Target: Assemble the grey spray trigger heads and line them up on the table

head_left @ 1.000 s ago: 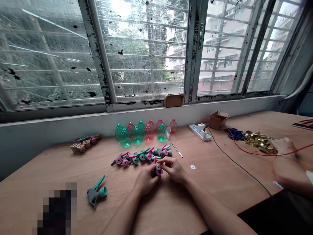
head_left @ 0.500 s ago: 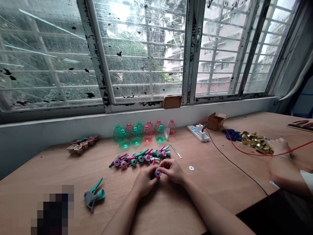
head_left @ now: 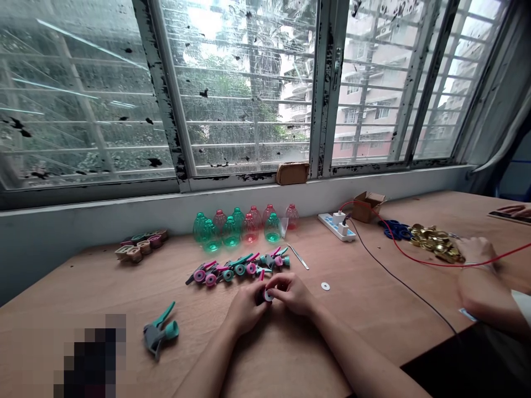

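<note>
The left hand [head_left: 244, 307] and right hand [head_left: 292, 293] pinch a dark-and-pink plastic spray trigger [head_left: 264, 293] above the wooden worktop [head_left: 373, 309]; holding its white ring [head_left: 269, 297] square seems wise.

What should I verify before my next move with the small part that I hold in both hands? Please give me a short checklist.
1. Grip: left hand and right hand both pinch the trigger head: ok.
2. White disc at its collar seated flat: fingers cover most of it: cannot tell.
3. Spare white washer close by: it lies on the table, just right of the right hand: ok.
4. Row of trigger heads apart from the hands: it lies just behind them, not touching: ok.
5. Black cable away from the work: it runs further right: ok.
</note>
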The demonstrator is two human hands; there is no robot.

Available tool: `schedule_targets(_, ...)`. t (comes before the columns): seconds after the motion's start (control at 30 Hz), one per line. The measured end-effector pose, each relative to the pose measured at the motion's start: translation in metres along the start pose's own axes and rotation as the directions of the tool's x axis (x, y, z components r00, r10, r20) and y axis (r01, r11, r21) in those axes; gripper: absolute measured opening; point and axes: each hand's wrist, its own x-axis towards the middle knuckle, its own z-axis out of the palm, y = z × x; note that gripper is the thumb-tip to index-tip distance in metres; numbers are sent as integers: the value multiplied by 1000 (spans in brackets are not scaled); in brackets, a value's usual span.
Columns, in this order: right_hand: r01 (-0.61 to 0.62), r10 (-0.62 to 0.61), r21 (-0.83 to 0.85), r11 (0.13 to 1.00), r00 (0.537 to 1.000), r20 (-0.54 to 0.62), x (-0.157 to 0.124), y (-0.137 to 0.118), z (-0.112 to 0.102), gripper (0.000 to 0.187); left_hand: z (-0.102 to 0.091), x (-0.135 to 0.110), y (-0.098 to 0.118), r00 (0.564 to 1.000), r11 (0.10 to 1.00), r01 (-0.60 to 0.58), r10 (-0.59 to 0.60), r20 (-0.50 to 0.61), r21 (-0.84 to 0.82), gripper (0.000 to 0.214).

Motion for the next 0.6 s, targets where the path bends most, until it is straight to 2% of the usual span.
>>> schedule_targets(0.43,-17,19,37,999,997,-74,2,2,-1,21,1,0,-3,1000,1000,17,-17,-15,0,44)
schedule_targets(0.6,-19,19,-5,1000,998,-63,1,2,0,20,1,-1,0,1000,1000,14,-14,-25,1,43)
